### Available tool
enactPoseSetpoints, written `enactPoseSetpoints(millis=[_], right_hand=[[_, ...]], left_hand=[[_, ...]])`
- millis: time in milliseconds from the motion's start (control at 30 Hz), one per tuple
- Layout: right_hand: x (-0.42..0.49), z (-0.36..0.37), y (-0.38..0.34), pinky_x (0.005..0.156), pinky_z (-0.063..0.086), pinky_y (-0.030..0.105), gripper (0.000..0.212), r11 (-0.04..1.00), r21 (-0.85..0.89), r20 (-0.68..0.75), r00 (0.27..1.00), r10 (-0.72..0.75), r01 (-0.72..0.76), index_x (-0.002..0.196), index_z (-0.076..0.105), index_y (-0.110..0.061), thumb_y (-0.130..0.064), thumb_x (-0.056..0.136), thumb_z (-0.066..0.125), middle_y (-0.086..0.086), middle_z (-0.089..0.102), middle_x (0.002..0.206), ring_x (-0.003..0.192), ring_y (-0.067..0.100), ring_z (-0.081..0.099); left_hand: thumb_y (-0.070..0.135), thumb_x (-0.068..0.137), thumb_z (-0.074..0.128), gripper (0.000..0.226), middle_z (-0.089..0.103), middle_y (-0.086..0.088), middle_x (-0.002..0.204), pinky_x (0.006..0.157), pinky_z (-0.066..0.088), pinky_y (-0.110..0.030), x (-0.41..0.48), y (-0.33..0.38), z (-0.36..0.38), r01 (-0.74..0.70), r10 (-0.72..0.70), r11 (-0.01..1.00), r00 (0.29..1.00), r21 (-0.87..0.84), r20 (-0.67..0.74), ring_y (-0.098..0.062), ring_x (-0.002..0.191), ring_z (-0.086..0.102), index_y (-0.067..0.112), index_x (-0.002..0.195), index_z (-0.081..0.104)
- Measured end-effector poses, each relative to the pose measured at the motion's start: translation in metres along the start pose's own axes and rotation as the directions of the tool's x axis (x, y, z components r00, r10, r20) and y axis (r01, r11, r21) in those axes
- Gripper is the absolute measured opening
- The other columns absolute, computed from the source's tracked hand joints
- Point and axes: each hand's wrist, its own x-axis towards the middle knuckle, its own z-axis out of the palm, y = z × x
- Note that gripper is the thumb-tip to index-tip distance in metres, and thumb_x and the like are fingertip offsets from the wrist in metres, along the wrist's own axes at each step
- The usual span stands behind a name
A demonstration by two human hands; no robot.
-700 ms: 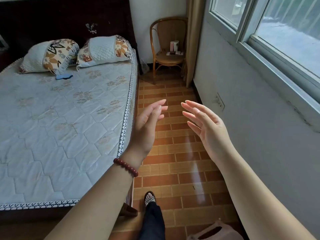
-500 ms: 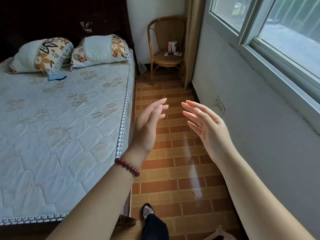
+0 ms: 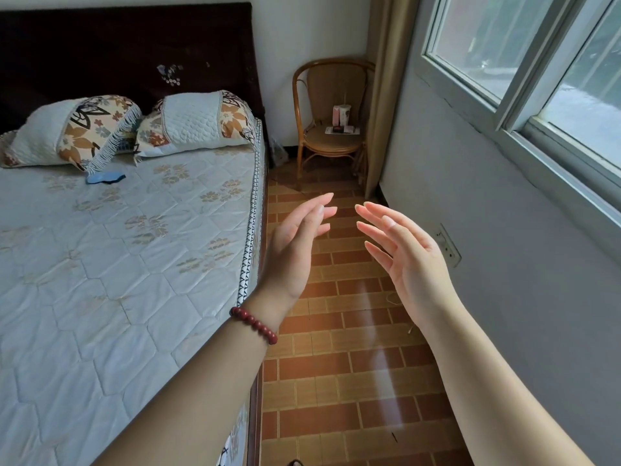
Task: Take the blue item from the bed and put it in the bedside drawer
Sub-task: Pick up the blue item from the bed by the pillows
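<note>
Hands: 2, both raised, palms facing, not touching each other. My left hand (image 3: 292, 250), 1 bracelet (image 3: 253, 320) at the wrist: fingers straight and spread, holding nothing. My right hand (image 3: 410, 260): same, empty. Blue item (image 3: 104, 178): 1, lying on the bed (image 3: 134, 264), just beside the left pillow (image 3: 70, 132), well apart from both hands. Pillows: 2, the other being the right pillow (image 3: 198, 122). Chair (image 3: 332, 112): 1.
</note>
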Motion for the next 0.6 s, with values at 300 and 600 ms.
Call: enactPoseSetpoints(millis=[300,600], right_hand=[[0.083,-0.001,0.015,0.106,0.044,0.043,0.026,1.0,-0.001,-0.013,1.0,0.023,-0.023,0.103,0.071,-0.044,-0.047,0.084,0.054,-0.013,0.066,0.125,0.118,0.007,0.06],[0.217,-0.029,0.02,0.106,0.044,0.041,0.028,1.0,0.02,0.041,0.999,0.008,-0.009,0.107,0.071,-0.039,-0.044,0.085,0.055,-0.012,0.067,0.125,0.118,0.007,0.06]], left_hand=[[0.053,0.087,0.033,0.046,0.065,0.013,0.119,0.082,0.039,-0.019,0.082,-0.019,-0.004,0.042,-0.042,0.999,0.999,0.011,-0.005,-0.004,0.108,0.06,0.037,0.124,0.057],[0.05,0.089,0.034,0.046,0.066,0.01,0.12,0.08,0.04,-0.016,0.212,-0.022,0.023,0.036,-0.036,0.999,0.998,-0.013,-0.043,-0.005,0.108,0.062,0.033,0.125,0.058]])
